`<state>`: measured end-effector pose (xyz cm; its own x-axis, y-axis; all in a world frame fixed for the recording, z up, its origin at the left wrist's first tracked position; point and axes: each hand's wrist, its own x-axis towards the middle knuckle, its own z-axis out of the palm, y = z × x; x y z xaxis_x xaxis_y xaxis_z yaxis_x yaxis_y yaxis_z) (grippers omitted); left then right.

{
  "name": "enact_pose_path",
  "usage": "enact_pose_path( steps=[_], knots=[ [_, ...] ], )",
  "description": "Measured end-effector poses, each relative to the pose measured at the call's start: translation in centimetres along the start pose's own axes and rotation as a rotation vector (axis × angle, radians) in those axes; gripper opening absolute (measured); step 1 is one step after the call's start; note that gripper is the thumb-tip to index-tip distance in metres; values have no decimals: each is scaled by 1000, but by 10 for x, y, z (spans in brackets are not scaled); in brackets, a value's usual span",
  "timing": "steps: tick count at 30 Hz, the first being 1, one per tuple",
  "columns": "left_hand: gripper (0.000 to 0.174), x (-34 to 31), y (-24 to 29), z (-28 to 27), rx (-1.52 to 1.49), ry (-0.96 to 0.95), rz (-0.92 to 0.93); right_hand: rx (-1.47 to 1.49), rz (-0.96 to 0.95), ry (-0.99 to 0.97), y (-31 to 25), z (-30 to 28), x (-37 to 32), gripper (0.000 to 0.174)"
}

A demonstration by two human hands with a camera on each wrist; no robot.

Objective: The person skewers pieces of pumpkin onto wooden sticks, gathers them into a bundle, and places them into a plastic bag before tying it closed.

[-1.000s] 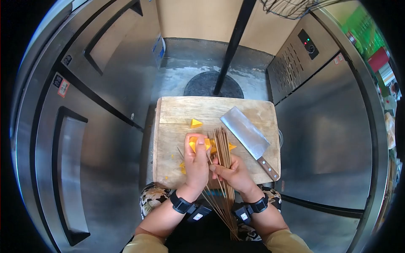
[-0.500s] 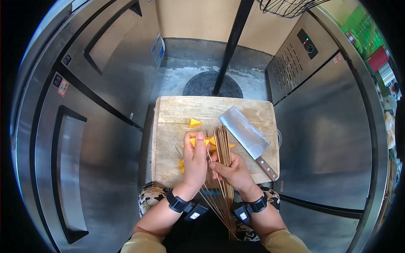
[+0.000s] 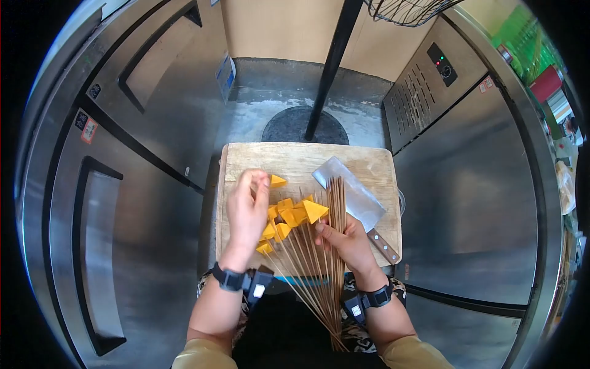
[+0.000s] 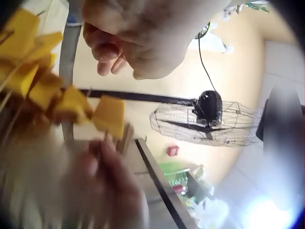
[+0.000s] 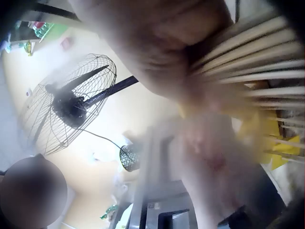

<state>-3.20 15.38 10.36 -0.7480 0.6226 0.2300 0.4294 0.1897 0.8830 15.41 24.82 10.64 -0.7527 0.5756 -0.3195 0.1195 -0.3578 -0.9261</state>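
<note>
My right hand (image 3: 349, 245) grips a bundle of thin wooden skewers (image 3: 335, 209), their pointed ends up. Its thumb and finger pinch one skewer below a yellow vegetable chunk (image 3: 315, 211) threaded at the top. More skewers fan out to the left, tipped with several yellow chunks (image 3: 286, 212). These fill the left edge of the left wrist view, above the blurred right hand (image 4: 114, 176). My left hand (image 3: 244, 206) is over the left of the board, fingers bent, fingertips right at a loose yellow wedge (image 3: 278, 181). The left wrist view shows nothing between its fingers (image 4: 109, 59).
A wooden cutting board (image 3: 246, 157) lies in front of the person. On its right rests a cleaver (image 3: 356, 190), partly behind the skewers. Steel cabinets stand at left (image 3: 160, 234) and right (image 3: 467, 197). A standing fan (image 4: 205, 124) is beyond the board.
My left hand has let go of the yellow chunk, now on a skewer in the right hand, and moved left and away to the loose wedge. The skewered chunks have come into full view.
</note>
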Motion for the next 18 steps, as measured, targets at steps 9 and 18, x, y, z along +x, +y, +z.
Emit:
enact_pose_path(
  steps=[9,18],
  knots=[
    [39,16,-58,29,104,-192,-78,275,52,-190,-16,-3,-10,15],
    [25,12,-64,30,282,-128,-71,325,137,-222,-16,-1,-9,11]
  ],
)
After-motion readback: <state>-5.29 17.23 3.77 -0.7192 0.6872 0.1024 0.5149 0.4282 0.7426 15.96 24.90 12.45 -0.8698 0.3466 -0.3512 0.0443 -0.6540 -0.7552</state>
